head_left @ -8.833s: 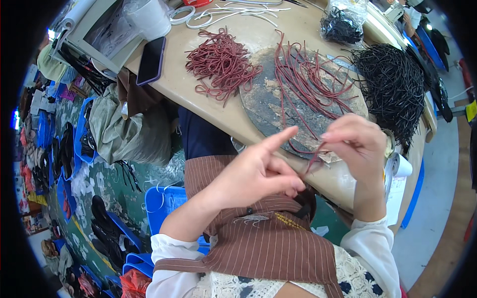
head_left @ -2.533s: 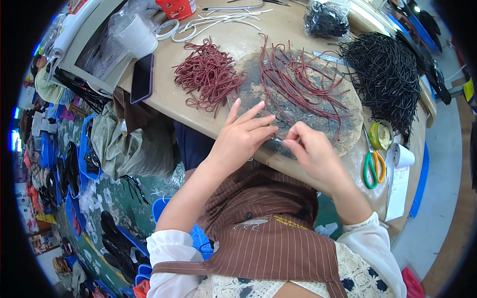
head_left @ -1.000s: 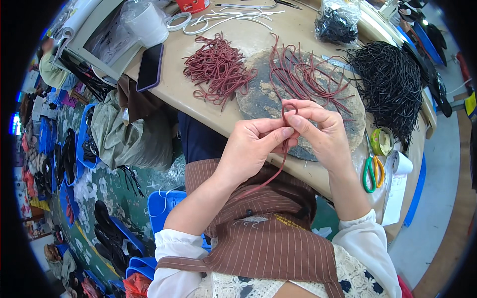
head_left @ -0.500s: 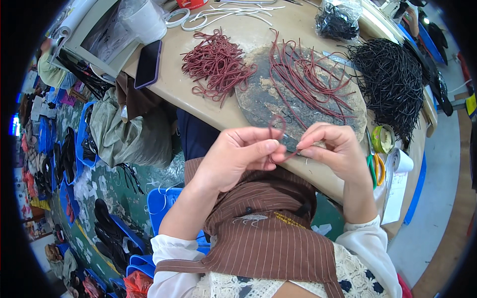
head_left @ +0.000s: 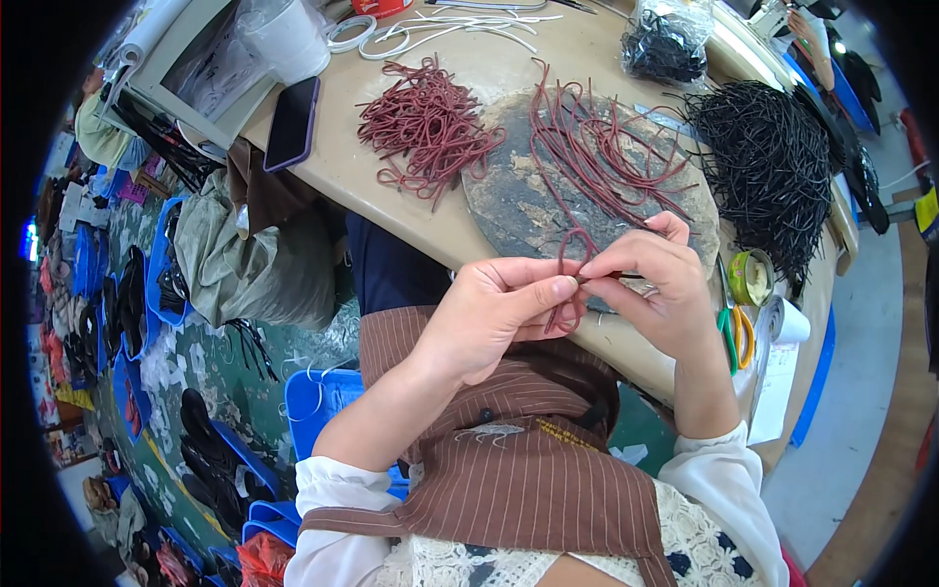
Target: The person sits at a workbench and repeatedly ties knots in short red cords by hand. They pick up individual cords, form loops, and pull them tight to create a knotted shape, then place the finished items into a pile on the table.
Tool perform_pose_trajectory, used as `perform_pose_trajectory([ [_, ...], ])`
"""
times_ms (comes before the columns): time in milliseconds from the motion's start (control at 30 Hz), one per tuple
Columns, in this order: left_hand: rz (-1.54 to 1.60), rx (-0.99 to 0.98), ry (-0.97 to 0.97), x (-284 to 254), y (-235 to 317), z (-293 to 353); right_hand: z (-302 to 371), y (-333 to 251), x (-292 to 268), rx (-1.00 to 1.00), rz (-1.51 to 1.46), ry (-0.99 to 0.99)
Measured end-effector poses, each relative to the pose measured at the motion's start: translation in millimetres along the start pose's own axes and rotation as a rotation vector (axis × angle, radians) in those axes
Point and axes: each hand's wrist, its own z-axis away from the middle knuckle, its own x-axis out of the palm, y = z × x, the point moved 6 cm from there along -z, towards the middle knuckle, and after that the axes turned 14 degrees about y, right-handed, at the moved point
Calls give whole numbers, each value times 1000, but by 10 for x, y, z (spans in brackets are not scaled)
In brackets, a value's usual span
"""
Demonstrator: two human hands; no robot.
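Observation:
Between my two hands a dark red cord [head_left: 577, 238] is bent into a loop, with another small loop hanging below the fingers. My left hand [head_left: 499, 318] pinches it between thumb and forefinger. Thumb and fingertips of my right hand [head_left: 657, 284] are closed on the same cord, touching the left fingertips. Both hands are just over the near edge of a round dark slab [head_left: 509, 201]. Loose lengths of red cord [head_left: 562, 147] lie across the slab. Left of them is a pile of looped red cords [head_left: 421, 122].
A heap of black cords [head_left: 768, 166] is at the right, near green-handled and orange-handled scissors [head_left: 745, 338], a round tin [head_left: 751, 277] and a white roll [head_left: 790, 319]. A phone [head_left: 291, 122] lies at the table's left edge. White cords [head_left: 460, 37] lie at the back. Blue bins [head_left: 318, 401] stand below.
My hands have come together, the right one moving left until the fingertips meet. The cord's loop now stands larger above the fingers, and a second loop shows below.

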Motion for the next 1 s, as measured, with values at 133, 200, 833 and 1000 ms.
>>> perform_pose_trajectory([
  [133, -86, 155, -43, 39, 22, -45, -76, -52, -87, -82, 149, -38],
  [200, -152, 210, -42, 22, 42, -37, -117, -42, -226, -113, 141, 6],
  [833, -292, 564, -8, 92, 146, 126, 218, 67, 97, 656, -999, -257],
  [1000, -195, 488, 56, 111, 138, 104, 181, 34, 77, 714, -840, -177],
])
